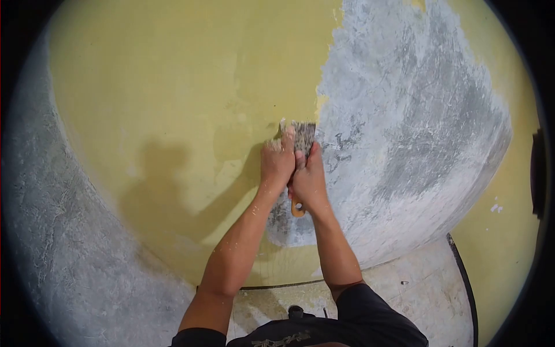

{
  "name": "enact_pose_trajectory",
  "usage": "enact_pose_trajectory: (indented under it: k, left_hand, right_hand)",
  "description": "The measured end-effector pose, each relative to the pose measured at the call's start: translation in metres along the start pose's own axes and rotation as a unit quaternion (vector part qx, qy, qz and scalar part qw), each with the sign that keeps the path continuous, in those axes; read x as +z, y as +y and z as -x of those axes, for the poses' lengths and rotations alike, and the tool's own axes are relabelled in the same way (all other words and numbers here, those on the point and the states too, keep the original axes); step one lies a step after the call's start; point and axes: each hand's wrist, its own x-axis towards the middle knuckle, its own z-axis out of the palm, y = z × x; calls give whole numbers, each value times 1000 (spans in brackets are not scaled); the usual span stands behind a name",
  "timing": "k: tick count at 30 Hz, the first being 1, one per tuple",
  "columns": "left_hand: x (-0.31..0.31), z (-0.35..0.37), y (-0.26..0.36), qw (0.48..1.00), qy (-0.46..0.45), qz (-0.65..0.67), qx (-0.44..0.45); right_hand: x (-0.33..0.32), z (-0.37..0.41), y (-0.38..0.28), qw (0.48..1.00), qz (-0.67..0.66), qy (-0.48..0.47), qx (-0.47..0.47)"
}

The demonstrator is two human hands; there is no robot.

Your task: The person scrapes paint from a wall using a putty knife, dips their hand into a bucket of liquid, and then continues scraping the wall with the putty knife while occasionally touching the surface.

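A metal scraper (304,137) with an orange wooden handle (297,209) is pressed flat against a yellow painted wall (173,104). My left hand (277,162) lies over the blade with its fingers pushing on it. My right hand (309,180) grips the handle just below, touching the left hand. The blade sits at the border between yellow paint and the scraped grey patch (404,133). Both hands are dusted with white flakes.
Bare grey plaster (69,243) also covers the wall at the lower left. Dusty floor (416,289) lies below, with a dark cable (462,277) curving along it. A shadow of my head and arm falls on the yellow paint (162,185).
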Motion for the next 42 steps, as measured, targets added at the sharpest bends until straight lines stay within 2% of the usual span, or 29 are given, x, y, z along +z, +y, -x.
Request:
enact_pose_trajectory:
  k: [1,2,4,5,8,10,11,13,14,15,16,18,19,21,22,23,24,26,27,29,30,31,32,33,34,36,38,39,42]
  left_hand:
    - [6,0,-25,997,11,-39,67]
    - [12,10,-44,997,11,-37,71]
    - [20,29,-68,997,44,-13,66]
    - [18,28,-64,997,44,-13,65]
    - [2,10,-2,998,-6,-50,39]
    - [-11,2,43,995,-74,-22,-61]
    - [-7,-1,32,995,-75,-19,-61]
    - [5,-12,-11,994,-5,-67,81]
    - [6,0,-29,994,-6,-69,83]
    - [7,20,-48,992,-10,-104,71]
    - [9,32,-62,989,-12,-137,60]
    - [15,32,-74,989,2,-138,57]
    - [16,34,-81,989,13,-143,45]
    - [17,13,-46,983,107,-86,118]
    - [7,-3,-28,993,22,-99,52]
    - [-1,-13,-4,993,-2,-87,78]
    - [-2,-17,9,975,9,-186,121]
    - [4,-34,-15,999,30,-32,-3]
    - [1,-23,-26,999,35,-32,-7]
    - [-5,29,-61,978,-48,152,-136]
    - [1,49,-104,974,-53,142,-167]
    - [8,72,-144,970,-56,130,-196]
    - [8,106,-161,972,-52,145,-177]
    - [8,128,-182,957,-64,154,-238]
    - [8,149,-182,959,-46,128,-247]
    - [3,180,-177,963,-37,80,-255]
    - [-3,211,-166,952,-44,74,-292]
    - [-1,225,-166,950,-37,75,-300]
    - [14,260,-148,956,15,23,-292]
  right_hand:
    - [3,-13,51,992,48,61,-102]
    - [3,-1,65,991,49,62,-106]
    - [2,16,84,998,4,67,-10]
    - [2,10,91,995,41,86,-17]
    - [1,0,19,999,-24,28,-20]
    - [2,-17,8,999,-42,22,-22]
    - [3,-20,6,997,-62,11,-34]
    - [0,-9,16,998,-44,13,-35]
    - [-1,2,28,999,-30,19,-34]
    - [-2,13,53,999,0,35,18]
    - [-2,19,85,999,-3,44,-16]
    - [1,35,79,997,-28,27,64]
    - [2,35,68,997,-30,28,67]
    - [-2,12,31,1000,-22,-6,21]
    - [-1,-1,17,1000,-12,-10,-1]
    - [2,-12,5,1000,-4,-13,-25]
    - [3,-12,0,1000,-3,-9,-19]
    - [7,-9,-8,997,-67,-12,-29]
    - [4,-1,-1,995,-94,-29,-8]
    - [-1,18,53,999,-38,-31,-21]
    - [-9,13,128,985,147,7,-88]
    - [-11,43,153,989,138,-6,-46]
    - [-12,81,144,993,87,-31,69]
    - [-12,98,193,997,72,-4,21]
    - [-14,125,174,995,37,-21,88]
    - [-22,155,179,992,9,-41,117]
    - [-36,178,187,960,-162,-135,184]
    - [-43,189,191,955,-172,-172,167]
    - [-63,223,185,940,-225,-151,206]
